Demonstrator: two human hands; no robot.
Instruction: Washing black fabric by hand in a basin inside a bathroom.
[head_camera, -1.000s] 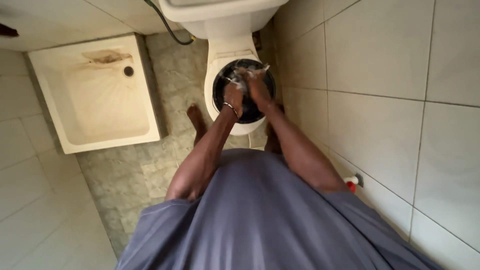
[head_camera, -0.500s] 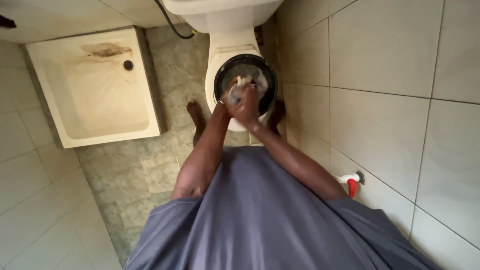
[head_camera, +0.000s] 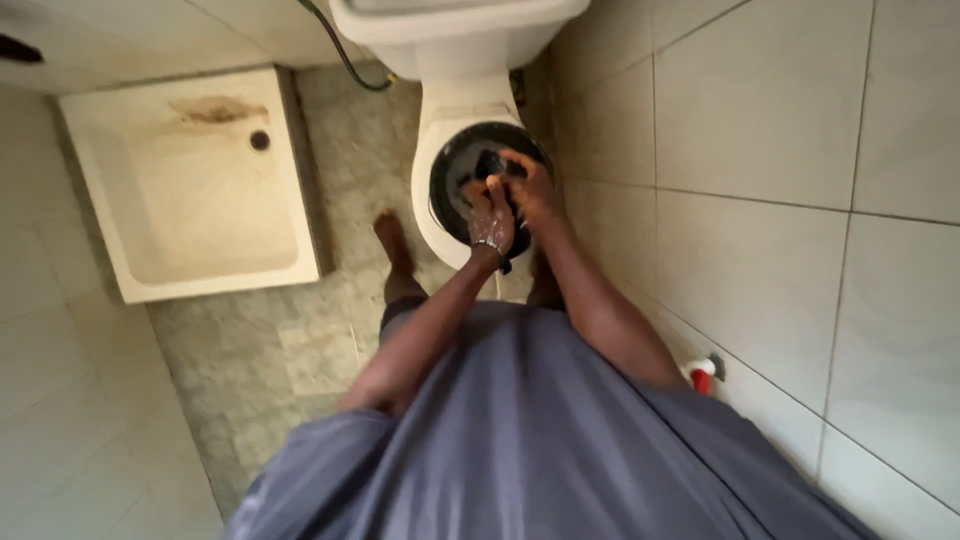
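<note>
Tiled bathroom: mottled floor (head_camera: 300, 350), white shower tray (head_camera: 190, 190) far left. Over a black bowl (head_camera: 447, 195) on the toilet (head_camera: 450, 100), both soapy hands' (head_camera: 492, 222) (head_camera: 530, 190) fingers close on something dark.

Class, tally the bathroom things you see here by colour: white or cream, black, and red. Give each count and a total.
White or cream: 2, the toilet and the shower tray
Black: 1, the basin under both hands
Red: 1, the tap handle
Total: 4

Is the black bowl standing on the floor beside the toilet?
No, the black bowl rests on top of the white toilet, with both hands in it.
</note>
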